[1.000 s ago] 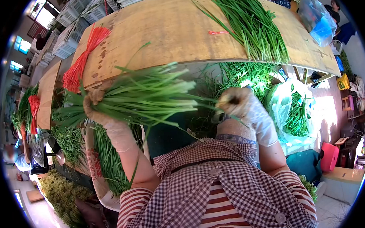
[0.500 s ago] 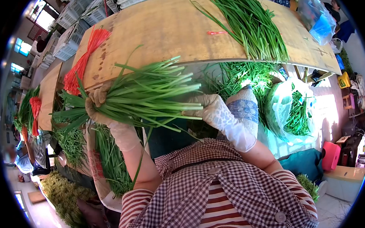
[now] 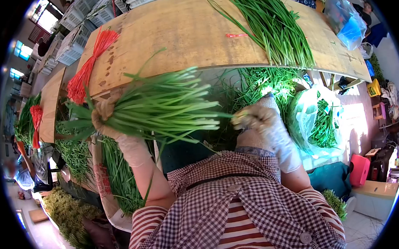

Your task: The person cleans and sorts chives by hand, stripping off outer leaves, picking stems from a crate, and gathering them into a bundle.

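Note:
My gloved left hand is closed around a loose bunch of garlic chives, held level above my lap. Its pale cut ends point right and its leaf tips stick out left past my fist. To the right of those ends is my gloved right hand, slightly blurred, with curled fingers. A thin green chive stalk runs from the bunch to its fingertips. Both gloves are light-coloured and soiled.
A wooden table ahead bears a chive pile and red ties. Below it lie loose chives and a filled clear plastic bag. A sack of chives stands left; white crates are stacked behind.
My right hand has moved right, away from the cut ends, and its fingers have curled in, drawing a green stalk outward. My left hand stays closed on the bunch, nearly in place.

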Available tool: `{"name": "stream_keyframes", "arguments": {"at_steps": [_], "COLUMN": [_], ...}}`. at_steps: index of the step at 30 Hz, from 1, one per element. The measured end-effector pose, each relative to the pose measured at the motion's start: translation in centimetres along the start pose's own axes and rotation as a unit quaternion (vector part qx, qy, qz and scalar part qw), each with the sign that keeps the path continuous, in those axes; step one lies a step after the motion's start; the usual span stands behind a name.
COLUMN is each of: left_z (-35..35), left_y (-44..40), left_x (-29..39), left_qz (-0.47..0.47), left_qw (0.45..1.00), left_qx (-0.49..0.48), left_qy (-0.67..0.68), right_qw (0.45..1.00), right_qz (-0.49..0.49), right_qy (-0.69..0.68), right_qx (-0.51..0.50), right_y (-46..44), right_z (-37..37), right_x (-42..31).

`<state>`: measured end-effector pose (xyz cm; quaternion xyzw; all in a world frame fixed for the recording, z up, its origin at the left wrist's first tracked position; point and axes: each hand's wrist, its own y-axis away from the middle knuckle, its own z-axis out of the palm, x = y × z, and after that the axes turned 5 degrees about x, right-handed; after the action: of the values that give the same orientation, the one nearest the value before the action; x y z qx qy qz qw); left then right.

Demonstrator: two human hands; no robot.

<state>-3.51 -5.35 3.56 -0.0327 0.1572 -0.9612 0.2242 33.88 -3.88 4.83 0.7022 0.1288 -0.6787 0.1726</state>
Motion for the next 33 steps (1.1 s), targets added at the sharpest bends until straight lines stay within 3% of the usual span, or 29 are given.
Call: {"name": "stream_keyframes", "arguments": {"at_steps": [2, 3, 5, 6, 7, 8, 9, 10, 11, 15, 17, 18, 19, 20, 21, 22, 23, 25, 27, 29, 31, 33], "left_z": [0.7, 0.4, -0.6, -0.1, 0.4, 0.9, 1.1, 0.6, 1.0, 2.1, 3.0, 3.6, 4.2, 4.4, 4.3, 4.0, 3.9, 4.0, 4.4, 4.9, 4.4, 3.4], "left_y": [0.1, -0.1, -0.3, -0.1, 0.1, 0.2, 0.1, 0.1, 0.2, 0.0, 0.3, 0.3, 0.3, 0.2, -0.1, -0.3, -0.5, -0.7, -0.6, -0.1, -0.2, -0.4], "left_x": [1.7, 2.8, 4.6, 3.6, 2.2, 0.6, -0.4, -0.7, -1.6, -2.7, -2.6, -2.7, -2.8, -2.9, -2.8, -2.6, -2.5, -3.2, -4.5, -5.9, -5.7, -4.7], "left_qz": [0.030, 0.046, 0.071, 0.071, 0.035, -0.003, -0.044, 0.017, 0.020, 0.019, 0.042, 0.055, 0.067, 0.079, 0.092, 0.105, 0.117, 0.122, 0.119, 0.114, 0.094, 0.079], "left_qw": [0.999, 0.998, 0.997, 0.996, 0.999, 0.999, 0.997, 0.999, 0.997, 0.992, 0.984, 0.982, 0.979, 0.975, 0.975, 0.974, 0.972, 0.968, 0.968, 0.972, 0.972, 0.968], "left_qx": [-0.004, -0.006, -0.005, -0.012, -0.022, -0.030, -0.040, 0.027, 0.048, 0.087, 0.142, 0.144, 0.146, 0.148, 0.143, 0.139, 0.137, 0.137, 0.134, 0.128, 0.132, 0.150], "left_qy": [-0.032, -0.036, -0.042, -0.060, -0.023, 0.012, 0.047, -0.023, -0.051, -0.090, -0.096, -0.112, -0.128, -0.144, -0.145, -0.147, -0.151, -0.172, -0.177, -0.164, -0.167, -0.183], "right_qw": [0.992, 0.923, 0.820, 0.924, 0.980, 0.990, 0.997, 0.999, 0.975, 0.993, 0.972, 0.952, 0.925, 0.873, 0.805, 0.828, 0.848, 0.964, 0.889, 0.949, 0.953, 0.987], "right_qz": [0.034, -0.007, 0.035, 0.051, 0.065, 0.089, 0.037, 0.044, 0.014, 0.064, 0.048, -0.010, 0.002, 0.006, 0.029, -0.022, -0.072, -0.017, -0.302, -0.180, -0.211, -0.139], "right_qy": [0.023, 0.345, 0.542, 0.341, 0.121, 0.054, 0.037, 0.020, 0.222, -0.043, -0.045, 0.009, 0.102, 0.283, 0.486, 0.463, 0.439, 0.163, 0.308, 0.236, 0.214, 0.076], "right_qx": [0.121, 0.173, 0.178, 0.165, 0.141, 0.098, 0.052, -0.001, -0.007, 0.095, 0.227, 0.304, 0.365, 0.398, 0.338, 0.314, 0.288, 0.208, 0.155, 0.102, 0.039, -0.016], "right_y": [-0.3, -1.0, -1.7, -2.1, -2.5, -2.8, -2.8, -3.0, -4.1, -3.8, -3.5, -3.7, -3.9, -3.9, -2.6, -1.9, -1.4, 0.1, -0.2, -0.5, -1.2, -0.6], "right_z": [-3.8, -6.3, -7.8, -6.5, -4.0, -1.7, 0.6, 2.0, 2.9, 1.4, -1.1, -2.8, -5.3, -8.3, -9.4, -8.9, -8.1, -2.1, 1.5, 5.0, 6.2, 5.9], "right_x": [2.3, 4.4, 6.0, 4.9, 3.3, 2.1, 0.6, 0.2, 0.6, -0.9, -0.1, 1.7, 4.2, 7.8, 8.3, 8.1, 8.0, 2.1, 1.2, -0.6, -0.9, -1.4]}}
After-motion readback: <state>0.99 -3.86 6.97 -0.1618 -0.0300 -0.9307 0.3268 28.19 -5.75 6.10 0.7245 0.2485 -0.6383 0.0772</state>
